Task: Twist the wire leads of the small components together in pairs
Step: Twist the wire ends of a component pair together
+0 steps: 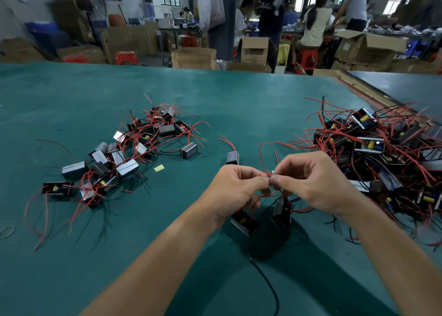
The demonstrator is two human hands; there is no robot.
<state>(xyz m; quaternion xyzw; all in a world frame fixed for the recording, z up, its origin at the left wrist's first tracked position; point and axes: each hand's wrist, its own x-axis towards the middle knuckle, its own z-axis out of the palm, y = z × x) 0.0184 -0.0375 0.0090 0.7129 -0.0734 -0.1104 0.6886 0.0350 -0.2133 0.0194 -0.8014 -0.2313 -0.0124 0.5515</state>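
My left hand [235, 186] and my right hand [313, 182] meet above the green table [215, 105], fingertips pinched on the bare ends of red wire leads [269, 173]. Two small black box components hang below the hands: one [244, 222] under my left wrist, one [282, 211] under my right thumb. Their red leads run up into my fingers. A pile of components with red and black wires [114, 153] lies at the left. A larger tangled pile [382, 153] lies at the right, touching my right hand's far side.
A single component [232, 156] sits just beyond my left hand. A small yellow scrap [159, 168] lies near the left pile. A loose black wire [265, 284] trails between my forearms. Past the table's far edge stand cardboard boxes [193, 57], red stools and several people.
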